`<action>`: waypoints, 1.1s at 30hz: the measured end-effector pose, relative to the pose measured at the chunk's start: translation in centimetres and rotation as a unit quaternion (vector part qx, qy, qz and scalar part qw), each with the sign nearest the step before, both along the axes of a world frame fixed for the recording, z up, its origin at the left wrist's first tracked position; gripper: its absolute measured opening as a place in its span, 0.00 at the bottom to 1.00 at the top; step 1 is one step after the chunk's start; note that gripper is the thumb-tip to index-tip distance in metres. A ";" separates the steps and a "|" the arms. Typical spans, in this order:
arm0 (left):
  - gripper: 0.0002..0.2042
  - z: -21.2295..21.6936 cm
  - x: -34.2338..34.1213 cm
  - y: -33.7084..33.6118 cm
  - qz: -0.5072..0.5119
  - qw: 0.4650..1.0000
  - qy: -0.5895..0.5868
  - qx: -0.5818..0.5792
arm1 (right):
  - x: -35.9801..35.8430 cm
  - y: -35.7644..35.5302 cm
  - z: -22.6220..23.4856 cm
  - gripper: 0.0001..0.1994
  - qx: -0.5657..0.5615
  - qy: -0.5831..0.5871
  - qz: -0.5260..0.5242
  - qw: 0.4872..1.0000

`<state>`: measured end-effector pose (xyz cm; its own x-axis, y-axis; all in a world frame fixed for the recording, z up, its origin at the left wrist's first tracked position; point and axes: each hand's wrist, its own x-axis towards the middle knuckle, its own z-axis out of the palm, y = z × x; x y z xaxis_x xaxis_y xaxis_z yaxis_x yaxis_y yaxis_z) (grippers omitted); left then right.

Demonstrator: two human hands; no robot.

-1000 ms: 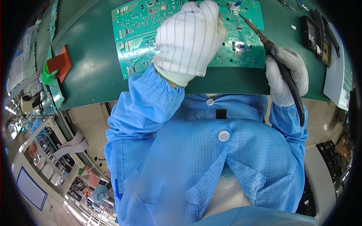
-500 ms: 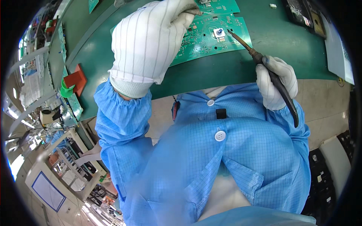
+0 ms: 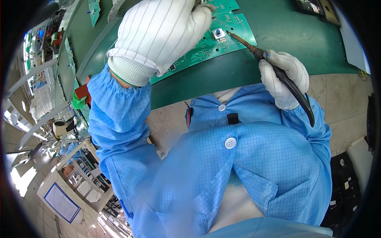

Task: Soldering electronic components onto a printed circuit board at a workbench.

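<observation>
My right hand [image 3: 286, 75], in a white striped glove, is closed around the dark handle of a soldering iron [image 3: 291, 85]. The iron's thin tip points up and left, close beside a white square component with a blue centre [image 3: 218, 34]; whether they touch I cannot tell. That component sits on a green circuit board [image 3: 234, 39] lying on the table. Over the board's left part, my left hand [image 3: 166, 31] wears the same kind of glove, with its fingers curled together near the top edge. Whatever those fingers pinch is hidden, and the hand covers much of the board.
The green tabletop [image 3: 278, 35] reaches toward my body, its front edge just below the board. Left of my left arm stand a red block [image 3: 82, 92] and a green round piece [image 3: 78, 101]. A dark device [image 3: 317, 8] and a white panel [image 3: 351, 39] lie at far right.
The board, its component and the soldering iron appear slightly farther left and up. My left hand and forearm have shifted left too. The iron's tip stays beside the component, in my right hand's same hold.
</observation>
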<state>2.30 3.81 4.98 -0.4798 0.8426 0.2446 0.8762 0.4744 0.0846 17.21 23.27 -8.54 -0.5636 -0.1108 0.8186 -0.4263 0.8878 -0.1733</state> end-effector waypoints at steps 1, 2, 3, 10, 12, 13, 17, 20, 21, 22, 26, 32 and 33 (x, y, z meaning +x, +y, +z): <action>0.04 0.0 -0.1 0.0 0.003 1.000 -0.005 0.007 | 0.0 -0.1 0.1 0.14 -0.021 -0.003 0.008 1.000; 0.04 0.0 -0.3 0.1 0.005 1.000 -0.011 0.015 | 0.0 -0.2 0.1 0.14 -0.022 -0.003 0.008 1.000; 0.04 0.0 -0.3 0.2 0.004 1.000 -0.011 0.014 | 0.0 -0.3 0.2 0.14 -0.051 -0.017 0.009 0.998; 0.06 -0.3 -1.0 0.4 -0.044 0.999 0.025 0.009 | -0.1 0.4 0.3 0.12 0.000 0.016 0.015 1.000; 0.07 -0.4 -1.1 0.6 -0.041 0.999 0.027 -0.002 | -0.2 0.4 0.2 0.11 -0.007 0.014 0.018 1.000; 0.07 -0.5 -1.0 0.7 -0.042 0.999 0.009 0.006 | -0.2 0.5 0.2 0.11 -0.016 0.013 0.022 1.000; 0.07 -0.4 -1.0 1.0 -0.029 0.999 -0.014 -0.020 | 0.0 0.7 0.8 0.11 -0.052 -0.030 0.044 0.997; 0.08 -0.7 -1.0 1.0 -0.031 0.999 -0.018 -0.001 | -0.1 0.9 0.9 0.11 0.010 -0.011 0.051 0.999; 0.08 -0.6 -1.0 1.2 -0.031 0.999 -0.019 -0.001 | 0.0 0.7 0.8 0.12 -0.036 -0.030 0.058 0.997; 0.08 -0.4 -0.8 1.5 -0.009 0.999 -0.026 -0.025 | 0.0 0.6 0.8 0.12 -0.083 -0.048 0.064 0.993; 0.09 -0.2 -0.6 1.9 0.025 0.998 -0.052 -0.040 | 0.1 0.9 0.8 0.12 -0.035 -0.036 0.069 0.996; 0.08 -0.6 -0.6 2.0 0.021 0.997 -0.055 -0.041 | 0.3 0.9 1.0 0.12 -0.099 -0.065 0.064 0.991; 0.08 -0.7 -0.7 2.0 0.021 0.997 -0.055 -0.041 | 0.3 0.9 1.1 0.12 -0.077 -0.055 0.050 0.994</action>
